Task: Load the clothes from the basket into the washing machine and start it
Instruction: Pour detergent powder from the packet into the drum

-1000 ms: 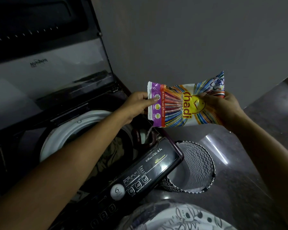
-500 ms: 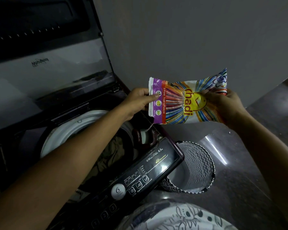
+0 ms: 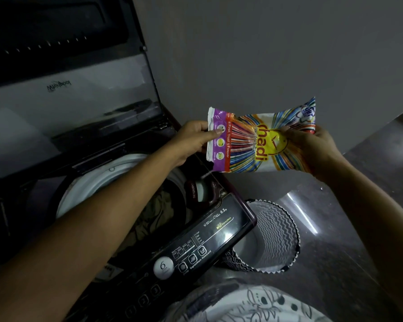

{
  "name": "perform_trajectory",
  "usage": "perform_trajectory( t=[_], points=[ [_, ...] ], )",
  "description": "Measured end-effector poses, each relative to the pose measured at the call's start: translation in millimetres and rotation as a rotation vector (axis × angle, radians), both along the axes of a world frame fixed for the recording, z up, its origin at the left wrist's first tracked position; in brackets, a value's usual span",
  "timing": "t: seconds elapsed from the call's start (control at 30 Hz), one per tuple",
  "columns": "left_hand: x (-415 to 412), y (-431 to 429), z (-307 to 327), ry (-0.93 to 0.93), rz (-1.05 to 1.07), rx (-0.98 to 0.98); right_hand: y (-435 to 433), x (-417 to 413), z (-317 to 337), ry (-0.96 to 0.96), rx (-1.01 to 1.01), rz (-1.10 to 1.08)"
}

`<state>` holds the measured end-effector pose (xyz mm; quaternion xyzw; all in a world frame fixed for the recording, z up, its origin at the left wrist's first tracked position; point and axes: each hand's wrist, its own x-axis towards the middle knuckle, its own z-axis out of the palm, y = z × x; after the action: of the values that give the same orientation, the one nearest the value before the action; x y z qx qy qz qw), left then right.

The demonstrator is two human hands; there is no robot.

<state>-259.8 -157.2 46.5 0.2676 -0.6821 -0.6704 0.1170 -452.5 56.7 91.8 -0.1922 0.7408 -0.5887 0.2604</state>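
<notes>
Dim grey floor [image 3: 358,240] carries an empty zigzag basket [image 3: 275,235] beside the open washing machine [image 3: 209,238], clothes [image 3: 156,214] in its drum. Farther off, left hand [image 3: 191,140] and right hand [image 3: 312,147] both pinch 1 detergent packet [image 3: 261,138], tilted over the detergent tray [image 3: 201,189].

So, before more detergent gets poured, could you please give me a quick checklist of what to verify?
1. Lid raised: ok.
2. Clothes in the drum: ok.
3. Basket emptied: ok, none visible inside.
4. Detergent packet held by left hand and right hand: ok.
5. Packet's open corner over the detergent tray: ok, a thin stream falls toward it.
6. Tray fill level: cannot tell.
</notes>
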Motion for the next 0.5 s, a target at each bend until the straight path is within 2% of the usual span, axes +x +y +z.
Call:
perform_trajectory(
  t=[0.27, 0.5],
  points=[
    [6, 14, -10, -0.010, -0.004, 0.027, 11, -4, -6, -0.027, 0.056, 0.038],
    [3, 21, 10, -0.021, 0.025, -0.015, 17, -6, -14, -0.177, 0.000, 0.026]
  ],
)
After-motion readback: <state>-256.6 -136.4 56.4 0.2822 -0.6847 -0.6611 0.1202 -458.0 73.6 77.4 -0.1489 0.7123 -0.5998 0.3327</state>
